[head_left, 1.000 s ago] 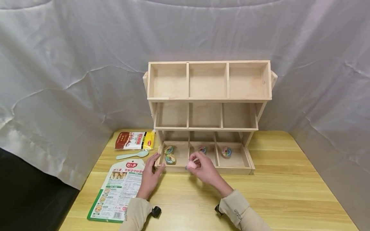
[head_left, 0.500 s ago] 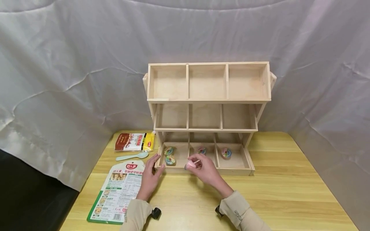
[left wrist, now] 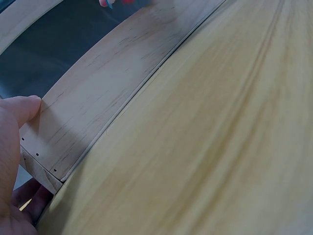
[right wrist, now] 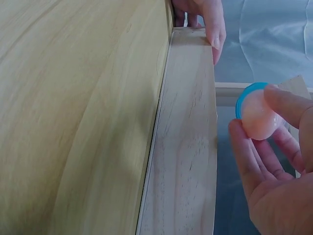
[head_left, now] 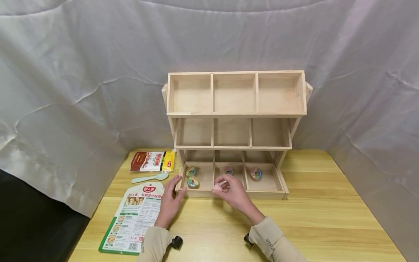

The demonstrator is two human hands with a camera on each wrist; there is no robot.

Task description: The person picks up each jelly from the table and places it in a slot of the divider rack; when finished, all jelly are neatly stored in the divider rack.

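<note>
In the head view, my right hand pinches a small pink cup between thumb and fingers at the front of a tiered wooden rack. The right wrist view shows the blue rim of the cup, tilted above the bottom tray. My left hand holds the left front corner of that tray; its thumb lies on the front board and its fingers go round the side. Two similar cups with colourful lids lie in the left compartment. Another cup is in the middle one, and one more cup in the right.
Left of the rack lie a brown, white and yellow pouch, a pale green spoon and a white and green printed packet, partly behind the left arm. Grey curtains enclose the wooden table at the back and sides.
The pink cup shifts slightly left and turns in my right fingers, then comes back right. My left hand keeps its place at the tray corner.
</note>
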